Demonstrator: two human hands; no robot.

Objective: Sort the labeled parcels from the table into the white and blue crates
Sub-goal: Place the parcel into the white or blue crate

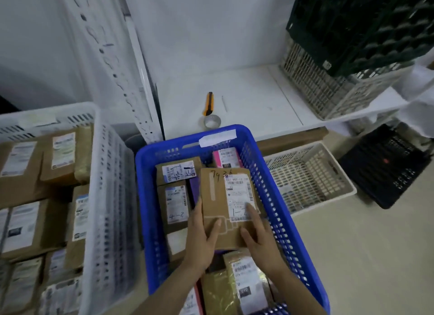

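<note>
A blue crate (150, 197) stands in the middle, filled with several labeled parcels. On top lies a brown cardboard parcel (218, 197) with a white label and handwritten numbers. My left hand (202, 239) grips its near left corner, thumb on top. My right hand (256, 237) lies on its near right part, index finger stretched over the label. A white crate (110, 197) on the left holds several brown labeled parcels (58, 157).
A white table (246, 98) behind the blue crate carries an orange utility knife (208, 103) and a tape roll (212, 121). Beige and dark crates (328, 75) are stacked at its right. A beige crate (312, 176) and a black crate (387, 164) sit on the floor.
</note>
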